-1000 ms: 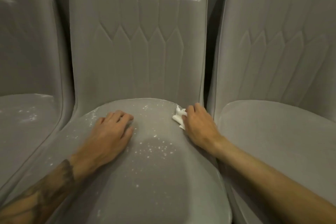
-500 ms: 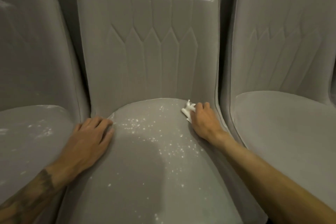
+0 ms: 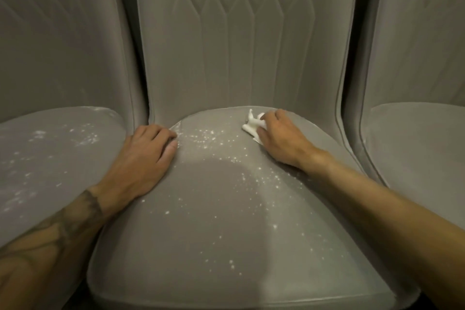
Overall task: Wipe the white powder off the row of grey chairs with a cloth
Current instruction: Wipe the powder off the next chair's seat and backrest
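My right hand (image 3: 281,142) grips the cloth (image 3: 253,124), left hand (image 3: 146,158) flat on the chair (image 3: 176,267); I shd drag firmly thru powder (image 3: 206,137) twd frame bottom.

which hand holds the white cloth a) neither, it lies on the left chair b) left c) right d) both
c: the right hand grips the white cloth at the back of the middle chair seat; the left hand rests bare on that seat's left edge.

Nothing readable anywhere, tbh: the grey chairs (image 3: 246,45) carry no labels, and the forearm tattoo (image 3: 75,219) at 8 o'clock shows no legible lettering.
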